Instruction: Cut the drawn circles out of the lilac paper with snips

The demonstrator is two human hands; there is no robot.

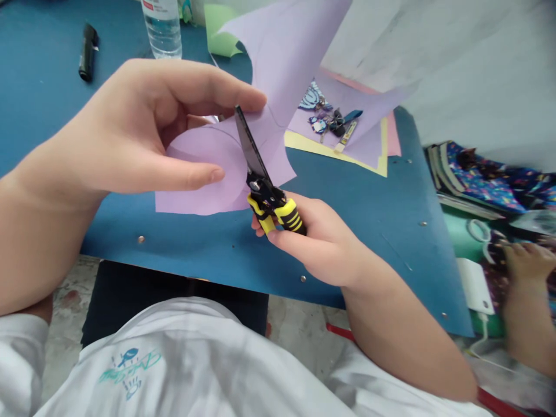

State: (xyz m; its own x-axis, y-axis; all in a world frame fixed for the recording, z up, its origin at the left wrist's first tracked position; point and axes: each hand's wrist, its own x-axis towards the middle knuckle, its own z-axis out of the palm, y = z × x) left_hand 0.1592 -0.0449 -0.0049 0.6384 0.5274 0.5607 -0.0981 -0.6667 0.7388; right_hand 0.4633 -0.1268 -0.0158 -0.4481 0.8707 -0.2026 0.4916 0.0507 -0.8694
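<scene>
My left hand [147,127] grips a sheet of purple paper [208,168], its thumb on top and its other fingers at the upper edge. A curved line is visible on the paper near the thumb. My right hand [313,237] is closed round the yellow and black handles of a pair of scissors [263,191]. The dark blades point up and lie against the paper, just right of my left fingertips. A large part of the sheet rises curled behind the blades, with a curved cut edge.
On the blue table [217,246] are a black marker [88,53], a water bottle [163,29], green paper [221,29] and stacked coloured sheets [377,145] with keychains [334,123] on top. At the right are books [478,174], a white charger [475,284] and another person's hand [527,260].
</scene>
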